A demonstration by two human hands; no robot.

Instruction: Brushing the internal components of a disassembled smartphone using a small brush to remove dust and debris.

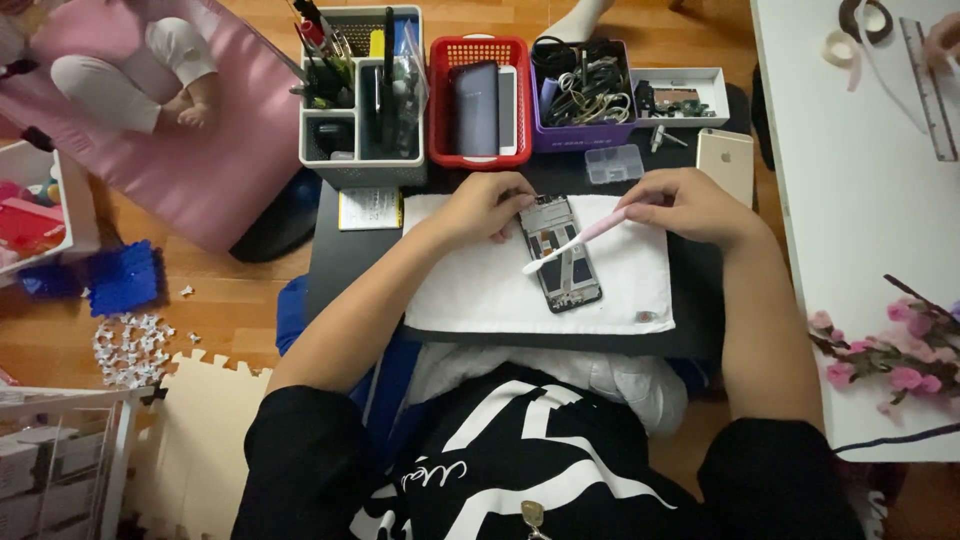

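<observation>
An opened phone body (560,255) with its insides showing lies on a white cloth (470,290) on a small black table (345,255). My left hand (487,206) rests on the phone's top left corner and steadies it. A pink and white toothbrush (578,240) is gripped in my right hand (685,205), its bristle end touching the middle of the phone.
Behind the cloth stand a grey tool organiser (362,95), a red basket (479,100) with phones, a purple box (583,95) of cables, a white parts tray (682,97) and a gold phone (726,162). A white table (860,200) is to the right. A child sits on a pink mat (200,150) at the left.
</observation>
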